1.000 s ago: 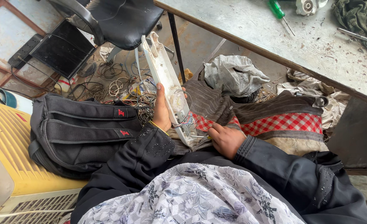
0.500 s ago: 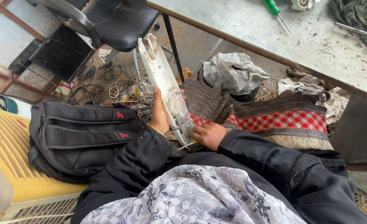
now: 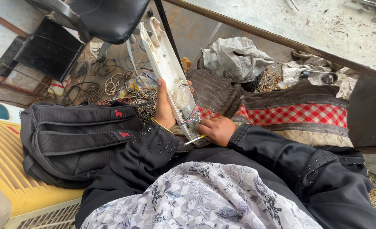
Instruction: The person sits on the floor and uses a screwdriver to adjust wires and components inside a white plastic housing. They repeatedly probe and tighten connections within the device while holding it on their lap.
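Frame centre: left hand [image 3: 164,111] clasps opened white housing [image 3: 167,72]; wiring [image 3: 191,118] exposed. Right hand [image 3: 216,129] pinches small tool [image 3: 194,140] at wires; work unfinished.

Red labels [image 3: 118,113] (black backpack [image 3: 69,140])

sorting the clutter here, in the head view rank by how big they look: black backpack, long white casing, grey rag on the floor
1. black backpack
2. long white casing, held by the left hand
3. grey rag
The casing and rag look close in area, so that order is unsure.
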